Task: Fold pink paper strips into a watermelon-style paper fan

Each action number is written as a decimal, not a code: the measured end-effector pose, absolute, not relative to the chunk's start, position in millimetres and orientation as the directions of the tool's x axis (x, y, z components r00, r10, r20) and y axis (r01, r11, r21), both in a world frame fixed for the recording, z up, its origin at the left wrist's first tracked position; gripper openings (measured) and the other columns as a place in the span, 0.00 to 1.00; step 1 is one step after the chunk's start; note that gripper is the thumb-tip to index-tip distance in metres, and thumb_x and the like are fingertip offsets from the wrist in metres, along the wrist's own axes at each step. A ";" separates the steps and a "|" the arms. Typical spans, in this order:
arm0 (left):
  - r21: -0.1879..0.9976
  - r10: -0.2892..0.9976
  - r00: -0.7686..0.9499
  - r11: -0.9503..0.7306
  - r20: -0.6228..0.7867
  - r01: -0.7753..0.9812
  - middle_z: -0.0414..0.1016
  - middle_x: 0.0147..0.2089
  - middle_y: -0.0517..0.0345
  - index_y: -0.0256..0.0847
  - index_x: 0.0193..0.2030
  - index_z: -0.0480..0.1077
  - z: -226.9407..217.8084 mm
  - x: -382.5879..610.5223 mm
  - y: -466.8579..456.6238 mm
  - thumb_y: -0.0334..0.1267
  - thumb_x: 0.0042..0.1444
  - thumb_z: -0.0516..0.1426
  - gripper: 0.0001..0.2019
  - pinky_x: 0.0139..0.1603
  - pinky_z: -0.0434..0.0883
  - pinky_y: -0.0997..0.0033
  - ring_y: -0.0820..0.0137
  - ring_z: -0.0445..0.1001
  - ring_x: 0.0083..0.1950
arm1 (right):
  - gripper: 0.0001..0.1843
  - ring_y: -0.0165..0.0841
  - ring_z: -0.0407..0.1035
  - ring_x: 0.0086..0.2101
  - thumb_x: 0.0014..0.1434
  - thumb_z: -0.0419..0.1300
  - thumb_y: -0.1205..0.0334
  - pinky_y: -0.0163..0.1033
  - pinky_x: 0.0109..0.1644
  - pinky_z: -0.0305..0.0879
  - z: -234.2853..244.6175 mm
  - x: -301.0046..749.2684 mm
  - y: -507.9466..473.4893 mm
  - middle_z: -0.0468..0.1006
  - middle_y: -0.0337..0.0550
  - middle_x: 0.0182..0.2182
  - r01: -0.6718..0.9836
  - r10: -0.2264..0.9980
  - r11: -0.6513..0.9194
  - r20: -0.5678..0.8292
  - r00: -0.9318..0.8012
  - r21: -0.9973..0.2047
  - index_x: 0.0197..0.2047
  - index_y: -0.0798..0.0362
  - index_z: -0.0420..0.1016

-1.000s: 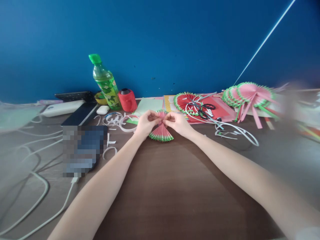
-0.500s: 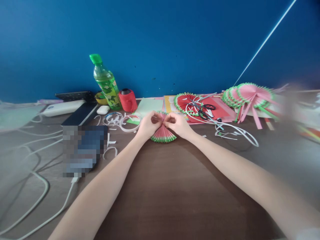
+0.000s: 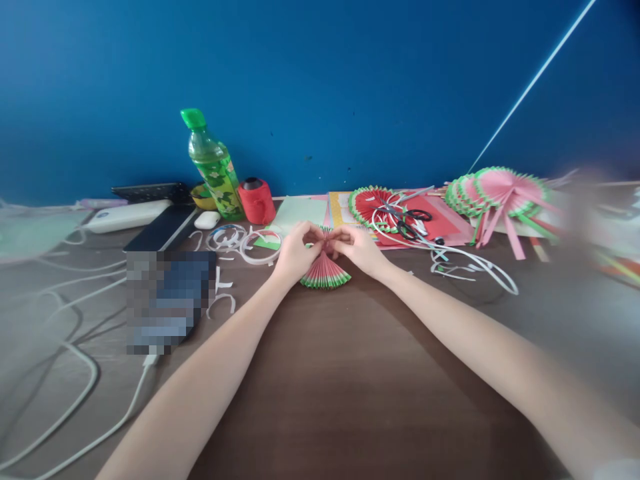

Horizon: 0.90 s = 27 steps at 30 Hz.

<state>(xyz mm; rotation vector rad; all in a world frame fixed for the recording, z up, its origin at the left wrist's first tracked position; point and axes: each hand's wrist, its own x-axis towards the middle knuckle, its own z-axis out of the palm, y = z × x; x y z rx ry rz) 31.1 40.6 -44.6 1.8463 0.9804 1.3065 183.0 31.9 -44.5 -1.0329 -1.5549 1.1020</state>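
Observation:
Between my hands is a pleated paper fan point(image 3: 326, 272), pink with a green and white edge, spread out below my fingers. My left hand point(image 3: 301, 248) pinches its narrow middle from the left. From the other side my right hand point(image 3: 356, 248) grips the same middle, fingertips almost meeting those of the left. A small part of the fan's upper pleats shows between the hands; the pinched centre itself is mostly hidden.
Behind and right lie a red paper fan point(image 3: 370, 208), scissors point(image 3: 410, 223), a white cable point(image 3: 480, 257) and finished pink fans point(image 3: 510, 190). To the left stand a green bottle point(image 3: 215, 167), a red-wrapped container point(image 3: 257, 202), tape rolls point(image 3: 260, 247) and a phone point(image 3: 187, 287).
Both hands stay on the fan's middle while their fingers shift slightly. The lower pleats have swung a little to the left, and less of the upper pleats shows.

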 end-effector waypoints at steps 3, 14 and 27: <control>0.870 0.877 0.220 -0.465 0.427 0.163 0.67 0.29 0.62 0.39 0.27 0.63 -44.0 30.9 40.7 0.26 0.44 0.55 0.05 0.37 0.69 0.70 0.73 0.71 0.33 | 0.04 0.26 0.65 0.20 0.51 0.55 0.66 0.36 0.29 0.63 -43.8 184.2 32.3 0.73 0.38 0.23 0.127 0.945 0.257 0.221 -0.242 -0.958 0.31 0.56 0.70; 0.941 0.930 0.166 -0.337 0.328 0.029 0.69 0.24 0.64 0.39 0.24 0.63 -43.1 30.1 42.4 0.27 0.41 0.59 0.07 0.31 0.68 0.73 0.75 0.69 0.27 | 0.07 0.26 0.63 0.20 0.47 0.61 0.61 0.32 0.21 0.58 -41.9 180.2 32.8 0.71 0.39 0.20 0.180 0.962 0.184 0.140 -0.235 -0.966 0.27 0.56 0.70; 0.952 0.938 0.164 -0.303 0.306 -0.044 0.69 0.24 0.64 0.38 0.25 0.64 -43.3 29.6 43.1 0.30 0.39 0.61 0.08 0.31 0.69 0.73 0.75 0.71 0.27 | 0.09 0.26 0.64 0.21 0.48 0.61 0.61 0.31 0.20 0.56 -43.4 181.1 33.6 0.72 0.38 0.20 0.137 0.961 0.174 0.138 -0.238 -0.975 0.33 0.57 0.72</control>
